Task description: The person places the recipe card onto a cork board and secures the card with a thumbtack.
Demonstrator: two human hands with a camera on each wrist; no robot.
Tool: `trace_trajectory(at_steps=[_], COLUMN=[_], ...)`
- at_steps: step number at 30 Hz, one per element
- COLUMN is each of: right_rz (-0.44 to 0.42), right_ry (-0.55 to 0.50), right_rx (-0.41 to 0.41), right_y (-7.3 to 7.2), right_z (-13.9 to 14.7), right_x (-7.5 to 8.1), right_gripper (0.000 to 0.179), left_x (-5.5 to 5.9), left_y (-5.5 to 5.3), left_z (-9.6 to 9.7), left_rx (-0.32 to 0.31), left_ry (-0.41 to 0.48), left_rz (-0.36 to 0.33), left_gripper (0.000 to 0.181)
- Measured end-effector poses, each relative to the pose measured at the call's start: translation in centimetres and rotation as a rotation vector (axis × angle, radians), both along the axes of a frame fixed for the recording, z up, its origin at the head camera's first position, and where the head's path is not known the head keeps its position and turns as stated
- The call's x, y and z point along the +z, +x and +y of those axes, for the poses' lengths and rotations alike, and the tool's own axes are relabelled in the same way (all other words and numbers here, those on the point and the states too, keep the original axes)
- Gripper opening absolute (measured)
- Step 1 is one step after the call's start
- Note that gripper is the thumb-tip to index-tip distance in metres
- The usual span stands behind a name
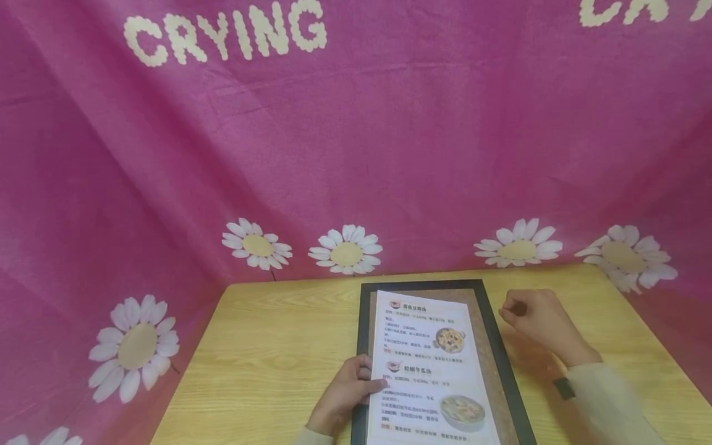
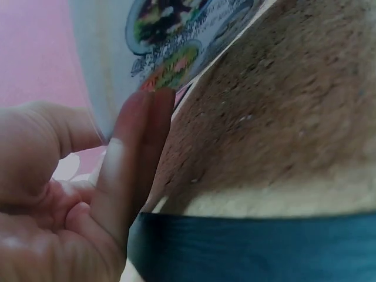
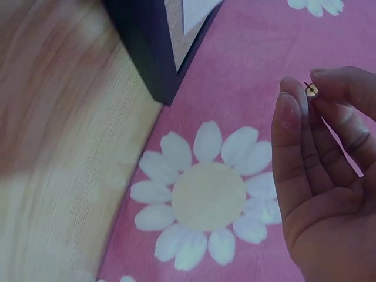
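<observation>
A printed recipe sheet [image 1: 414,346] with food pictures lies over a cork board [image 2: 282,129] in a black frame [image 1: 502,364]. My left hand [image 1: 347,392] pinches the sheet's left edge, thumb on the printed face and fingers behind it. In the left wrist view the sheet stands a little off the cork at that edge. To the right of the board, my right hand [image 1: 542,321] is raised over the table. Between its thumb and index fingertip it pinches a small gold thumbtack [image 3: 312,91], pin showing; the head view does not show the tack.
The board is on a light wood-grain table [image 1: 267,346], its far end near the table's back edge. A pink cloth [image 1: 389,154] with white daisies and lettering hangs behind and along the sides. A small dark object [image 1: 564,388] shows by the right wrist.
</observation>
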State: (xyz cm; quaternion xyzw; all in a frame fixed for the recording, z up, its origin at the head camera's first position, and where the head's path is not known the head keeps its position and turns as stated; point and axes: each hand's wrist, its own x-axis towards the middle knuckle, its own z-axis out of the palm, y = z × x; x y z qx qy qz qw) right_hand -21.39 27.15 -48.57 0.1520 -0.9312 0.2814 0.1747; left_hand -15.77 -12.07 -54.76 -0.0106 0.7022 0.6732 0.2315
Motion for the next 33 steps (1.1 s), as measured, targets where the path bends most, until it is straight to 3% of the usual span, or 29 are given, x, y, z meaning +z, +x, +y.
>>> trace_trajectory(at_steps=[7,14,18,25,33], right_rz=[-0.046,-0.141,-0.204,-0.259,-0.227], right_ry=[-0.034,-0.018,-0.001,0.059,0.138], right_rx=[0.024,0.034,0.035,0.021,-0.007], right_y=[-2.1,-4.8,-6.3,-8.4,-9.3], right_z=[-1.6,-3.2,-4.0,-4.7,-5.6], right_x=[-0.1,-1.1,-2.3,-4.4,-5.2], right_gripper=[0.021,0.007,0.006,0.008,0.008], left_x=[-0.1,0.5,0.9,0.8,0.8], left_y=[0.3,0.0,-0.2,-0.6,-1.0], left_z=[1.0,1.4,1.3,1.2,1.1], left_rx=[-0.005,-0.036,-0.078,-0.087,-0.073], left_ry=[-0.093,-0.313,-0.409,-0.448,-0.463], left_rz=[0.028,0.099,0.143,0.165,0.171], left_gripper=[0.027,0.017,0.024,0.025,0.023])
